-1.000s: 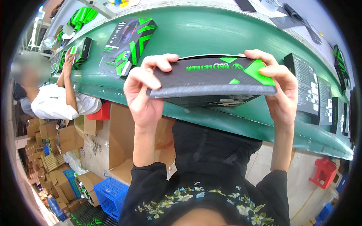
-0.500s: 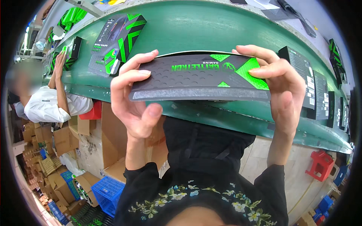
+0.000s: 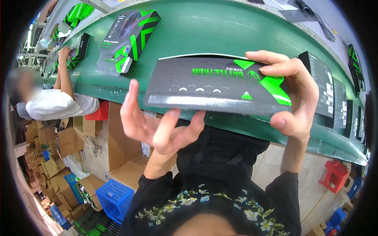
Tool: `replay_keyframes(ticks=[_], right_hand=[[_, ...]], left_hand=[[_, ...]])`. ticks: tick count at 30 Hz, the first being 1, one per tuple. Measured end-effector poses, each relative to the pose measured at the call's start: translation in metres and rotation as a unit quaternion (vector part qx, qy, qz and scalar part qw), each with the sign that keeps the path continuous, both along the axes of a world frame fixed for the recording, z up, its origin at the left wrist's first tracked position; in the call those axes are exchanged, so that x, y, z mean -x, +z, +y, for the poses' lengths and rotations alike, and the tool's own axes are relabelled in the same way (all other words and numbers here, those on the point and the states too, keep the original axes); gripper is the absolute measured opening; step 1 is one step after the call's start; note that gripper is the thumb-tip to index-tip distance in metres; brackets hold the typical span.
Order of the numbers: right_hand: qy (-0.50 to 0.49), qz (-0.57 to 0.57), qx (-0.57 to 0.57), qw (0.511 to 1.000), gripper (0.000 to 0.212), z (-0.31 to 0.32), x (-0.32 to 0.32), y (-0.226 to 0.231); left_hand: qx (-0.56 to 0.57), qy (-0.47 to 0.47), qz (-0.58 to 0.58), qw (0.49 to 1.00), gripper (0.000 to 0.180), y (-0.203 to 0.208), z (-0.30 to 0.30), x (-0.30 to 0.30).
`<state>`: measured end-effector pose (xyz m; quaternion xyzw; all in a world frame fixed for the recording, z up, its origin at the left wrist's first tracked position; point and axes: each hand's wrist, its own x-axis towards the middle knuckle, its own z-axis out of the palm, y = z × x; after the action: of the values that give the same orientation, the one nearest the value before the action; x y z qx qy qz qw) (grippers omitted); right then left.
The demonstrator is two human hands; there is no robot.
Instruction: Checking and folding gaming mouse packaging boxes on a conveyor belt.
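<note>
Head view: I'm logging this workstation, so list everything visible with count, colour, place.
Held box: one, black-green, centre
Flat box: one, black-green, bench left
Dark boxes: several, black, bench right
Bench: one, green, middle
Stool: one clear, red, floor right
Crates: at least two, blue, lower left
Cartons: many, brown, floor left
Co-worker: one, white top, far left
Distant clutter: uncountable, mixed, top
Person's floral top: one, black, bottom
Left hand: one, bare, below box
Right hand: one, bare, holding box

Held box: dark grey, bump pattern, green lettering and patches. Worktop: plain green. Carton near its far edge: black, green chevrons. Shirt: black, floral.
</note>
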<state>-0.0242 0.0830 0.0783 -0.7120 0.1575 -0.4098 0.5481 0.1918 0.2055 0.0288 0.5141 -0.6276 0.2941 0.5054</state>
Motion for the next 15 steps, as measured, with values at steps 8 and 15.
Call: replay_keyframes(ticks=[8, 15], right_hand=[[-0.065, 0.028, -0.012, 0.997, 0.066, 0.001, -0.008, 0.003], [-0.069, 0.022, -0.018, 0.997, 0.063, 0.0, -0.009, 0.004]], left_hand=[[-0.087, -0.091, 0.094, 0.988, 0.052, 0.011, -0.014, 0.001], [-0.076, -0.123, 0.098, 0.985, 0.054, 0.012, -0.023, 0.009]])
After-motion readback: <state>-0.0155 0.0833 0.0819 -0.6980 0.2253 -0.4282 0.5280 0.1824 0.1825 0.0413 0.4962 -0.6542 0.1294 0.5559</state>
